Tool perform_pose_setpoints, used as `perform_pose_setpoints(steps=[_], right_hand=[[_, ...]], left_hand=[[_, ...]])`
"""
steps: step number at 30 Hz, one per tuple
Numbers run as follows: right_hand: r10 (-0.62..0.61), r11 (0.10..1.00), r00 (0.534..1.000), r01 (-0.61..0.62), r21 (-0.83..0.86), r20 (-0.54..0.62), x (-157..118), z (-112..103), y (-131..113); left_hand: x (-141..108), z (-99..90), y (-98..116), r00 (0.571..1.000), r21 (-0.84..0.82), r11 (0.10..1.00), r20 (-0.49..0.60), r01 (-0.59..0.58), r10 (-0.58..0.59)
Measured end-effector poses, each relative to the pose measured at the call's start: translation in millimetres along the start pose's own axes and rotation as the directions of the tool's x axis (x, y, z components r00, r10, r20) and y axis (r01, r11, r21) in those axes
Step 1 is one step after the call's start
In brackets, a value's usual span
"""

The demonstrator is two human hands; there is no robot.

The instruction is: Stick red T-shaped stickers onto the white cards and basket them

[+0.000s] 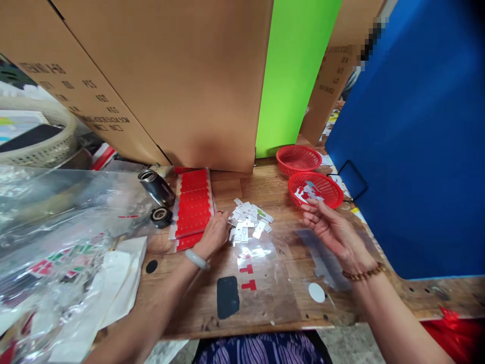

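My left hand (215, 232) is at the left edge of a pile of small white cards (248, 215), its fingers bent and partly hidden. It lies beside stacked red sticker sheets (192, 202). My right hand (329, 230) is raised palm up at the front of a red basket (335, 194) that holds white pieces. Its fingers are curled near the thumb, and whether anything is between them is too small to tell. Two red T-shaped pieces (248, 285) lie on a clear sheet (276, 298) near a dark pad (228, 297).
A second red basket (299, 159) stands behind. An open black flask (156, 187) and its lid (161, 217) are left of the sheets. Plastic bags (76, 212) cover the left side. Cardboard (182, 76) and a blue panel (413, 141) rise around the wooden table (178, 303).
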State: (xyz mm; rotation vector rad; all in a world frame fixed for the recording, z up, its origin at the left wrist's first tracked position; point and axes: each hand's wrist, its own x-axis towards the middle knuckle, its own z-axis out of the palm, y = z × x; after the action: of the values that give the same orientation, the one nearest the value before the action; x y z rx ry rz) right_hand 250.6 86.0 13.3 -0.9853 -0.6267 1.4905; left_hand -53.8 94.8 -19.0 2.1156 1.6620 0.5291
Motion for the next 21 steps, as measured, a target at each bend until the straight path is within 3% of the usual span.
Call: perform_pose_setpoints(steps=[2, 6, 9, 14, 17, 21], right_hand=[[0.08, 0.994, 0.996, -0.077, -0.075, 0.04, -6.6, 2.1, 14.7], [0.209, 0.924, 0.966, -0.144, -0.355, 0.15, -33.8, 7.9, 70.2], [0.165, 0.805, 0.951, 0.024, -0.592, 0.263, -50.1, 18.6, 97.4], [-0.001, 0.47, 0.891, 0.4, -0.787, 0.453, -56.5, 47.5, 101.0], [-0.012, 0.333, 0.868, 0.472, -0.816, 0.496, -53.1, 61.4, 103.5], [0.029, 0.176, 0.896, 0.431, -0.885, 0.442, -46.2, 69.8, 114.6]], left_hand=[[15.2, -2.1, -8.7, 0.999, 0.0, 1.0, 0.036, -0.027, 0.027], [33.4, -5.9, -18.6, 0.996, -0.045, 0.998, 0.076, -0.048, 0.052], [38.2, -10.0, -17.9, 0.997, -0.103, 0.994, 0.066, -0.027, 0.033], [30.9, -13.9, -4.9, 0.999, -0.258, 0.965, 0.004, 0.05, -0.051], [13.1, -10.4, 4.6, 0.992, -0.399, 0.911, -0.034, 0.101, -0.125], [-19.8, 4.6, 14.6, 0.972, -0.594, 0.78, 0.014, 0.196, -0.234]])
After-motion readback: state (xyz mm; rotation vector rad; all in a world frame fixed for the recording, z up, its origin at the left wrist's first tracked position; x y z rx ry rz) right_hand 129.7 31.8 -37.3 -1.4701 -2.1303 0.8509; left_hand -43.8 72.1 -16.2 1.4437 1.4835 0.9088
